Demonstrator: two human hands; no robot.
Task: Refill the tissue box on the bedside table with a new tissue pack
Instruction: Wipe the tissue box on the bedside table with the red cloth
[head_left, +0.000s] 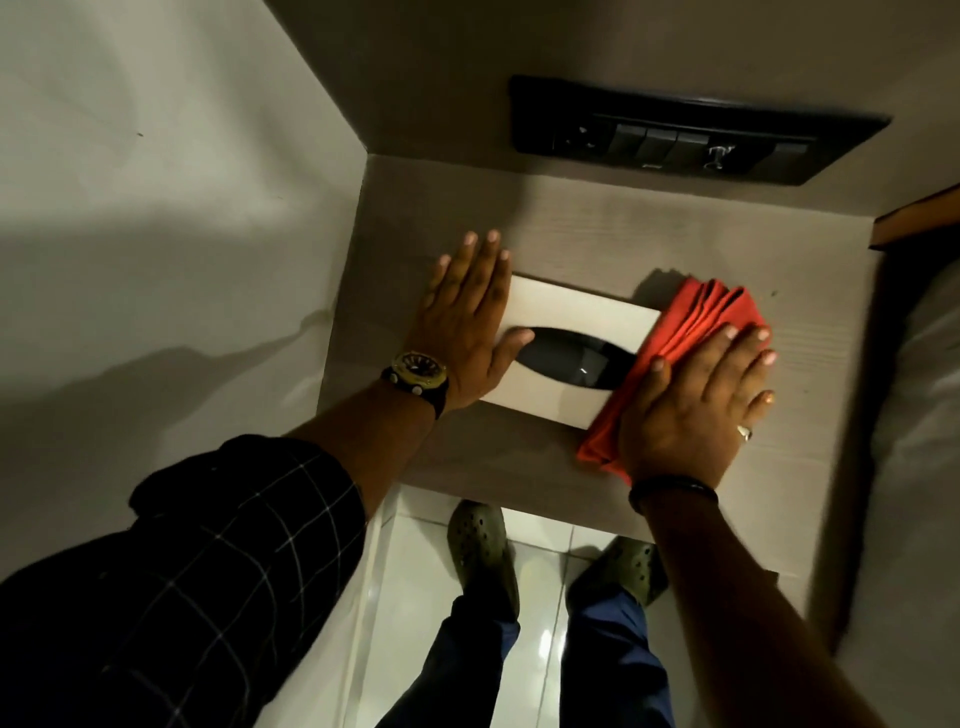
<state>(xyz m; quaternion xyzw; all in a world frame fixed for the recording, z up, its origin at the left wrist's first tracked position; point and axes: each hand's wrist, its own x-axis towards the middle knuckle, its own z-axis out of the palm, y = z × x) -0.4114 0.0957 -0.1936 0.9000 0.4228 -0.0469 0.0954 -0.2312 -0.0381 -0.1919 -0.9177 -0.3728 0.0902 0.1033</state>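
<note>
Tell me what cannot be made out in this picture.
- Head view: inside the tissue box, its dark opening shows no tissue.
- Box's right end: covered by the red cloth under the right hand.
- Box's left end: under the left hand.
- Switch panel: markings too dark.

1. Dark rolled sleeve with thin white checks (171, 561) on the left arm.
2. Chunky black-and-gold wristwatch (418, 375) at the left wrist.
3. Thin black wristband (672, 491) on the right wrist; silver finger ring (745, 431).
4. Blue trousers (613, 670); olive-green perforated clogs (480, 545).
</note>
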